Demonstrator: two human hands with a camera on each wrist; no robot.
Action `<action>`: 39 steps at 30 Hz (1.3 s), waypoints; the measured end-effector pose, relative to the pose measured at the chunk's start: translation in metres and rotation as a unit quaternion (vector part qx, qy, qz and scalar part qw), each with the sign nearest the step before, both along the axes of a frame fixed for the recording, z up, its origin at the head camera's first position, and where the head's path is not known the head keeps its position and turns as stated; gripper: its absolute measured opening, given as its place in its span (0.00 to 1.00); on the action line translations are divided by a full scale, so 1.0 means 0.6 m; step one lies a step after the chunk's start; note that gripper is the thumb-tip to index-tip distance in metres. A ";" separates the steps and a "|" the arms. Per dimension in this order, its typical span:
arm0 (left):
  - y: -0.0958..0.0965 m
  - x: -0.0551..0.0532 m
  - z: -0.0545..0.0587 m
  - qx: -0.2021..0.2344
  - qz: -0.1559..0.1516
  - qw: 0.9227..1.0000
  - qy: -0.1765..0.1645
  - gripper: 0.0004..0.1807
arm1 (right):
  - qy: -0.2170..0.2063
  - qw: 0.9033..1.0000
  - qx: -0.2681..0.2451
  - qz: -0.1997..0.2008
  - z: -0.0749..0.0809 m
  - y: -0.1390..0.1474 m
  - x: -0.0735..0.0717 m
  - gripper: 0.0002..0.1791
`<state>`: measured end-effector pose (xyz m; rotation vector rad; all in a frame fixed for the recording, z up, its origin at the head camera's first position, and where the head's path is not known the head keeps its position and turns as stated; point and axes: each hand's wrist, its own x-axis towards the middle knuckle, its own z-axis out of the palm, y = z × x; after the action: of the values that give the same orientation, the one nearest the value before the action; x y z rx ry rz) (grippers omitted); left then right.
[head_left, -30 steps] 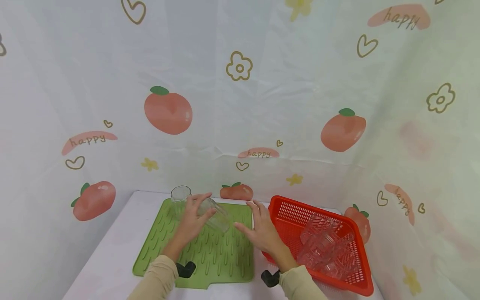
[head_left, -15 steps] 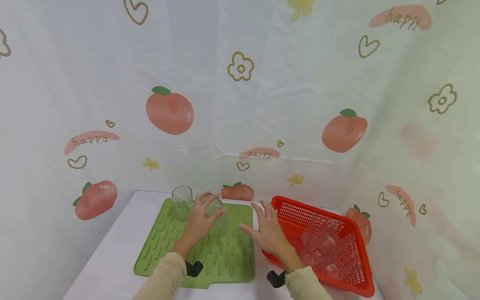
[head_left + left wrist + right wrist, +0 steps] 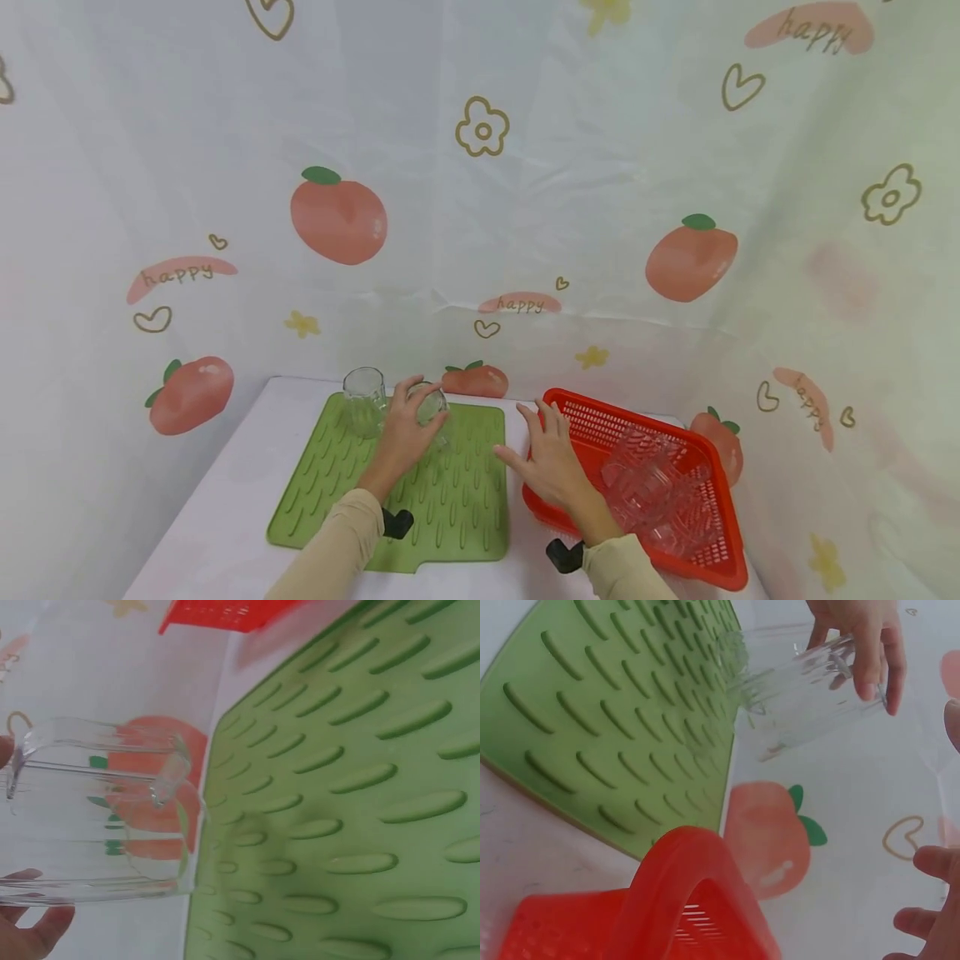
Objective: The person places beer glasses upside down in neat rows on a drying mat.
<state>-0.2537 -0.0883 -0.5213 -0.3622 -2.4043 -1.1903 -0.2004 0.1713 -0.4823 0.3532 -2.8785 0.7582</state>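
My left hand grips a clear glass mug over the back of the green ridged mat. In the left wrist view the mug shows a side handle, with fingertips at its rim end. Whether its base touches the mat cannot be told. Left of it, another clear glass stands upright on the mat. My right hand hovers beside the red basket, fingers spread and holding nothing; its fingers show at the right wrist view's edge.
The red perforated basket stands right of the mat, with several clear glass pieces heaped in its right part. A white printed curtain hangs behind and beside the white table.
The held mug has gone from slanting sideways to more upright in my left hand, which moved slightly right. My right hand has drifted right, toward the basket.
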 end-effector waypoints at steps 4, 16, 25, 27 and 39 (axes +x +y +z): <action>0.001 -0.007 -0.011 -0.005 0.009 1.000 0.006 0.27 | -0.004 1.000 -0.004 -0.003 -0.003 0.004 0.001 0.49; 0.002 -0.025 -0.017 -0.004 0.008 1.000 -0.029 0.29 | 0.002 1.000 0.008 -0.026 -0.008 0.026 -0.003 0.48; -0.001 -0.040 -0.025 -0.006 0.001 0.999 -0.040 0.28 | -0.032 0.999 0.013 -0.041 0.000 0.041 -0.005 0.48; 0.000 -0.043 -0.027 -0.004 -0.001 0.999 -0.047 0.28 | -0.030 0.999 0.013 -0.041 0.001 0.044 -0.005 0.48; 0.002 -0.057 -0.020 -0.007 0.013 0.998 -0.063 0.30 | -0.014 0.999 0.014 -0.046 -0.001 0.058 -0.003 0.48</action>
<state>-0.2881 -0.0870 -0.5335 -0.2669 -2.5171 -1.2200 -0.2025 0.2061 -0.4827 0.2124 -2.9098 0.7142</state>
